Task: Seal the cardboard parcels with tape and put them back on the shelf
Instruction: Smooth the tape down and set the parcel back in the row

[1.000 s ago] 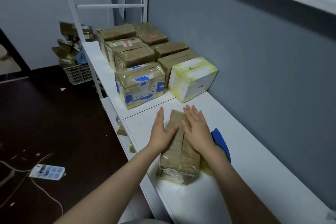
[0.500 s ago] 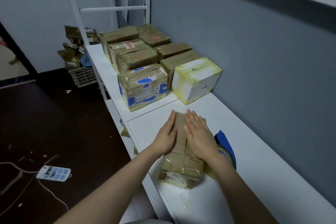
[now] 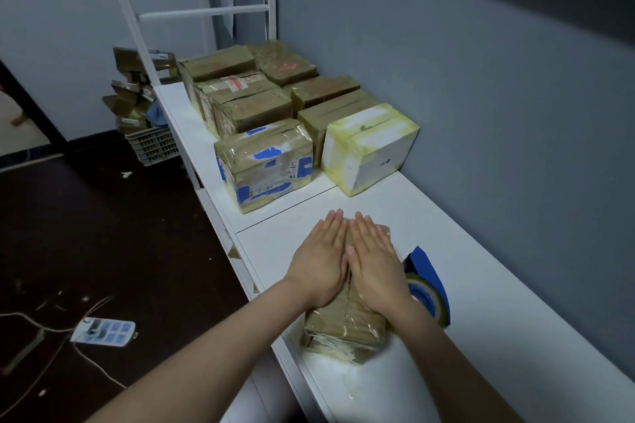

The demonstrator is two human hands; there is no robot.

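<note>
Brown cardboard under glossy, crinkled tape: that is the parcel (image 3: 343, 330), lying on the white shelf (image 3: 464, 371) with its left side close to the shelf's front edge. Both hands lie flat on its top, fingers straight and close together, the left hand (image 3: 321, 263) and the right hand (image 3: 374, 263) side by side. They press down on the parcel and grip nothing.

What I'd worry about is the surface. The shelf looks smooth and slick, so a hard forward stroke could skate the parcel along it, and a sideways one could tip it off that front edge. The film already shows creases, and rubbing over them may lock wrinkles in rather than flatten them. At the parcel's near end the tape looks ragged and yellowish, so it may lift there.

Just right of the parcel lies a tape roll (image 3: 426, 292) with a blue core and a blue flap sticking up, close enough for the right forearm to knock it.

Beyond the parcel stand a squat box with blue patches (image 3: 264, 165) and a white box with yellow-stained edges (image 3: 371, 144). Further beyond are rows of brown taped parcels (image 3: 247, 106), blocky and dull.

Left of the parcel, down on the dark floor, lie a power strip (image 3: 103, 331) and a plastic crate (image 3: 153, 144).
</note>
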